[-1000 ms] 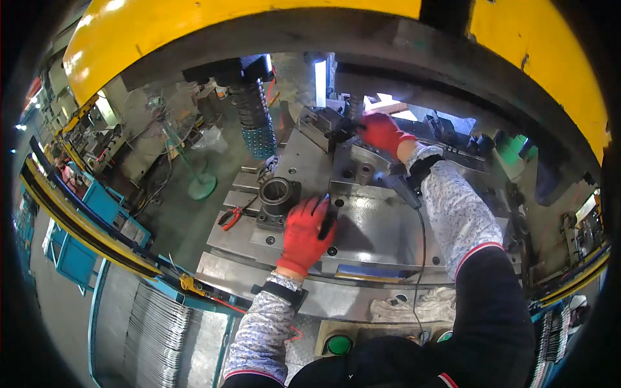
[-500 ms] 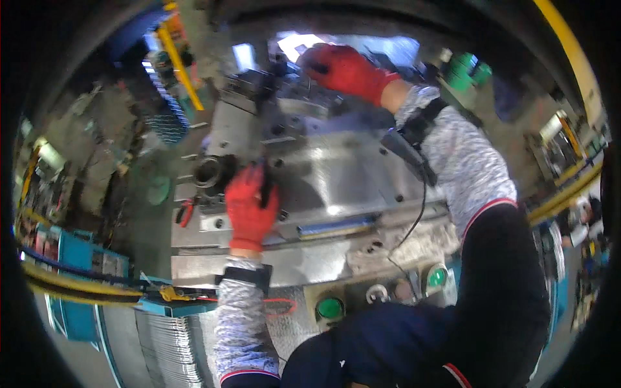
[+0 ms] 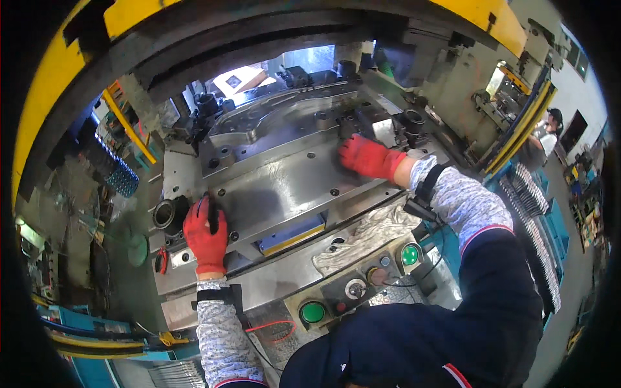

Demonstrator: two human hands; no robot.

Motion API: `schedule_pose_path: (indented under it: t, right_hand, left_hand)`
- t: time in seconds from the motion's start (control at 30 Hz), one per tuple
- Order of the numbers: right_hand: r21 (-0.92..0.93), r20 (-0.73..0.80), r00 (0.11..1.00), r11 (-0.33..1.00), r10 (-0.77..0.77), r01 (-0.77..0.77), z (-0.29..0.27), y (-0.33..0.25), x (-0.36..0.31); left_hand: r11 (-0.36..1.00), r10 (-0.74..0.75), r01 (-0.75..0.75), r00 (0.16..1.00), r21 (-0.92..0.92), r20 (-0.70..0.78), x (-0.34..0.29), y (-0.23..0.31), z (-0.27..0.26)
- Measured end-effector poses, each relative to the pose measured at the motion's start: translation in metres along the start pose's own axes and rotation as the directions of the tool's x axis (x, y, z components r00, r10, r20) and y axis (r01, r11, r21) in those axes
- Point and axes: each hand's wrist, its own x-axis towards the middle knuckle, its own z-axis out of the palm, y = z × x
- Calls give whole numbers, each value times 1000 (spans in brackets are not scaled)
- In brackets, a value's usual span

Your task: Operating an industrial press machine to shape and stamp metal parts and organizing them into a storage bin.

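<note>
My left hand (image 3: 206, 238), in a red glove with dark fingertips, rests on the left end of the steel die plate (image 3: 278, 184). Its fingers point forward, loosely apart, beside a round guide bushing (image 3: 169, 213). Farther right, my right hand (image 3: 370, 159), also gloved in red, is at the plate's right side with its fingers curled in. It sits by a dark metal block (image 3: 354, 121); whatever those fingers hold, if anything, is hidden. A raised curved die section (image 3: 259, 119) lies beyond both hands.
Red-handled pliers (image 3: 162, 260) lie near the left bushing. A crumpled cloth (image 3: 369, 239) is on the front ledge, above a control panel with green buttons (image 3: 312, 312). The dark press frame (image 3: 259, 48) spans overhead. Another person (image 3: 546, 136) stands far right.
The view has turned and sharpened. My right hand has come back from the far side of the die to the plate's right side. My left hand stays on the plate's left end.
</note>
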Motion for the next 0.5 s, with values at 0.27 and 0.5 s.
schedule_pose_path:
  t: [0.27, 0.5]
  right_hand:
    - [165, -3, 955, 942, 296, -291, 10, -32, 8]
    - [-303, -130, 927, 876, 351, -374, 9, -41, -1]
  left_hand:
    - [999, -34, 35, 998, -31, 51, 1, 2, 0]
    - [997, -55, 59, 995, -47, 78, 4, 0, 4]
